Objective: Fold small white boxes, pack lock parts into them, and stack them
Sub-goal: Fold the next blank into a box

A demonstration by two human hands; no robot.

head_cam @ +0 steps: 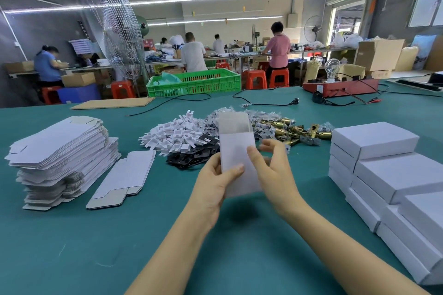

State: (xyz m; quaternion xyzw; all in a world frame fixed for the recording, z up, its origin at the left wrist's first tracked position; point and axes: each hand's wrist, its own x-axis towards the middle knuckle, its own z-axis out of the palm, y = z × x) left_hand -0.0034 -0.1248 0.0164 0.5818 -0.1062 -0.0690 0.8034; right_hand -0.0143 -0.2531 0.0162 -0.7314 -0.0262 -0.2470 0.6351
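A small white box [236,148] stands upright in front of me above the green table [96,235], its top flap open and blurred. My left hand [213,184] grips its lower left side with the thumb across the front. My right hand [273,170] holds its right edge, thumb on the front and fingers behind. Beyond the box lie heaps of white plastic pieces [175,134], black plates [194,154], bagged parts [260,116] and brass latches [292,130]. Flat box blanks [62,151] are piled at the left, with a few more [124,179] beside them.
Closed white boxes [393,175] are stacked in steps at the right. A green crate [194,84], a cardboard sheet [112,103], black cables [271,103] and a red tester with a bulb [340,85] line the far edge. A large fan [115,26] and several workers stand beyond.
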